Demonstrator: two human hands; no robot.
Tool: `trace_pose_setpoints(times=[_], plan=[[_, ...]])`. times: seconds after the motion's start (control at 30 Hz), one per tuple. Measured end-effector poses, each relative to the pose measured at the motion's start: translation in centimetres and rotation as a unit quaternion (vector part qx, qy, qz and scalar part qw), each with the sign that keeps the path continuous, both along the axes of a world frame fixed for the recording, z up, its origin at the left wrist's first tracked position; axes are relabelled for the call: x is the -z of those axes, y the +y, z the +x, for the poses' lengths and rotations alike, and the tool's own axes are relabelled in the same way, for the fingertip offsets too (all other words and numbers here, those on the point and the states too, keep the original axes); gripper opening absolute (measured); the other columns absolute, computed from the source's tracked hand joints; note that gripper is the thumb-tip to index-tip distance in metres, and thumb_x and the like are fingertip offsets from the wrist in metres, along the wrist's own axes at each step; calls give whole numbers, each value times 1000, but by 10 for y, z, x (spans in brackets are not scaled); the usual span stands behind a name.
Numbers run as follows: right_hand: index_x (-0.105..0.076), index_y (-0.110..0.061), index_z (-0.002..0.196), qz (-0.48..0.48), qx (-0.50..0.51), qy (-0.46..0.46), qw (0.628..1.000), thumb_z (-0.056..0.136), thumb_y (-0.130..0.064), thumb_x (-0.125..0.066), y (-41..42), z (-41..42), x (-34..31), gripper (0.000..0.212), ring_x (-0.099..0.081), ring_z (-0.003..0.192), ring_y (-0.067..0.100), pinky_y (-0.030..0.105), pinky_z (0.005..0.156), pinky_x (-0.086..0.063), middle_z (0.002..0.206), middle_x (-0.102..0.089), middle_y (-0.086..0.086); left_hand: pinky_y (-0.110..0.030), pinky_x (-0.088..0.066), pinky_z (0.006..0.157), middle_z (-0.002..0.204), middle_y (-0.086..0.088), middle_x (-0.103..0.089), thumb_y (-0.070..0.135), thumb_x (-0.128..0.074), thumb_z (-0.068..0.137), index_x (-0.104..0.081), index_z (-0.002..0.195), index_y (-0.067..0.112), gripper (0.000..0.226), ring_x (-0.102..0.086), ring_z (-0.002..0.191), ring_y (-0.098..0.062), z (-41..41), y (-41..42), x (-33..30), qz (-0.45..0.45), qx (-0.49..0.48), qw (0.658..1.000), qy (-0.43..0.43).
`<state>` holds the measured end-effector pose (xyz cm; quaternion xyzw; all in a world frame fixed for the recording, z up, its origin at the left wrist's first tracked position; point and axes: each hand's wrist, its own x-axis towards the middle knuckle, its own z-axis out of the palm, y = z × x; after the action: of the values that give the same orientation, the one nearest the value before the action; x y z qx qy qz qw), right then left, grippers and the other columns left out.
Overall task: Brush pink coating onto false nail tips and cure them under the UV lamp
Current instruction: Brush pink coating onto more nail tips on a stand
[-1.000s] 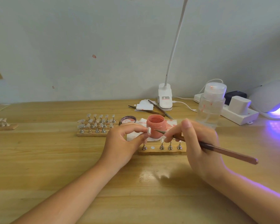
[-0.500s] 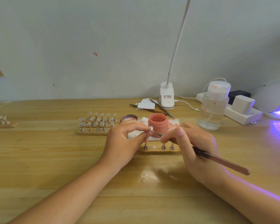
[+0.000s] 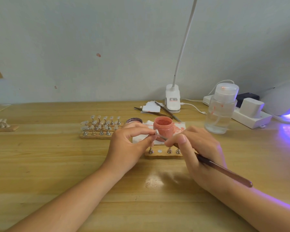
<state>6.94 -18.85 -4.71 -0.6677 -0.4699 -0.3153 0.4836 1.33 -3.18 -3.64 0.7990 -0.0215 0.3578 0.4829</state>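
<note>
My left hand (image 3: pixel 131 143) pinches a small nail tip on its stand (image 3: pixel 156 131) between thumb and forefinger, just in front of the open pink jar (image 3: pixel 162 127). My right hand (image 3: pixel 196 148) grips a long brown brush (image 3: pixel 224 169), and the brush's thin tip touches the held nail tip. Below my hands lies a small wooden holder (image 3: pixel 162 154) with a few metal stands and one bare magnet spot. The UV lamp (image 3: pixel 285 101) glows violet at the far right.
A wooden rack of several clear nail tips (image 3: pixel 99 127) stands left of the jar, and another rack (image 3: pixel 2 125) sits at the far left edge. A clear pump bottle (image 3: pixel 222 109), a white power strip (image 3: pixel 248 113), a clip desk lamp (image 3: pixel 173 101) and spare tools (image 3: pixel 164 111) line the back.
The brush tip has moved left to meet the nail tip in my left hand. Both hands stayed in nearly the same place.
</note>
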Motion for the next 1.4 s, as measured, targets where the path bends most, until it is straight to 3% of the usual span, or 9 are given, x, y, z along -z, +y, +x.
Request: trace_pose_setpoints(times=[0.1, 0.3, 0.47, 0.6, 0.7, 0.93, 1.1, 1.23, 1.4], plan=[[-70, -11, 64, 5, -24, 5, 1000, 99, -35, -30, -1, 0, 1, 59, -53, 58, 7, 30, 60, -39, 59, -62, -9, -5, -38, 79, 68, 11, -64, 3, -74, 70, -69, 67, 29, 26, -58, 80, 4, 0, 1, 1, -5, -6, 1000, 7], [-70, -11, 66, -5, -20, 11, 1000, 98, -36, -33, 1, -1, 1, 55, -53, 59, 10, 32, 58, -41, 63, -59, -11, -5, -37, 78, 72, 11, -64, 2, -74, 70, -69, 69, 29, 28, -57, 81, 5, -1, 1, 1, -10, -5, 1000, 11], [-70, -10, 72, -5, -28, 22, 999, 96, -30, -37, 0, -2, -1, 46, -52, 63, 6, 24, 58, -40, 70, -54, -19, -4, -37, 78, 74, 12, -63, 2, -74, 70, -68, 69, 30, 29, -56, 81, 6, 0, 1, 1, -9, -6, 1000, 12], [-69, -10, 65, -1, -42, 34, 999, 97, -32, -35, 0, -2, -1, 52, -55, 59, 9, 26, 57, -42, 63, -61, -7, -5, -37, 78, 72, 9, -63, 2, -74, 70, -69, 69, 29, 28, -57, 80, 5, 0, 1, 1, -11, -4, 1000, 14], [-69, -9, 69, -2, -22, 28, 999, 94, -24, -39, 1, -2, -2, 42, -57, 64, 9, 24, 59, -43, 68, -61, -9, -4, -37, 79, 75, 10, -63, 4, -74, 70, -68, 70, 30, 27, -57, 83, 4, 0, 1, 1, -8, -6, 1000, 15], [-68, -8, 69, 5, -32, 51, 998, 95, -25, -36, 0, -3, -1, 45, -58, 63, 14, 26, 58, -44, 65, -62, -3, -4, -36, 78, 75, 8, -63, 4, -73, 71, -70, 76, 26, 23, -57, 83, 2, 0, 1, 1, -6, 1, 1000, 17], [-69, -9, 64, 0, -50, 74, 996, 92, -20, -37, -2, -4, -1, 44, -56, 60, 3, 18, 59, -42, 61, -61, -6, -5, -37, 79, 75, 9, -64, 5, -74, 71, -70, 71, 28, 24, -58, 83, 2, 0, 1, 2, -12, 5, 1000, 17], [-69, -8, 69, 7, -33, 64, 997, 93, -21, -37, 0, -4, -2, 42, -58, 64, 11, 23, 60, -43, 65, -63, -3, -5, -37, 79, 76, 7, -64, 6, -73, 71, -71, 74, 25, 20, -57, 82, 2, 0, 1, 2, -4, 4, 1000, 15], [-69, -10, 66, 13, -47, 74, 996, 93, -21, -37, -1, -4, -2, 44, -55, 62, 2, 16, 60, -40, 63, -62, -3, -5, -38, 79, 74, 10, -65, 6, -73, 71, -71, 74, 25, 20, -58, 81, 4, 0, 2, 2, -1, 11, 1000, 7]])
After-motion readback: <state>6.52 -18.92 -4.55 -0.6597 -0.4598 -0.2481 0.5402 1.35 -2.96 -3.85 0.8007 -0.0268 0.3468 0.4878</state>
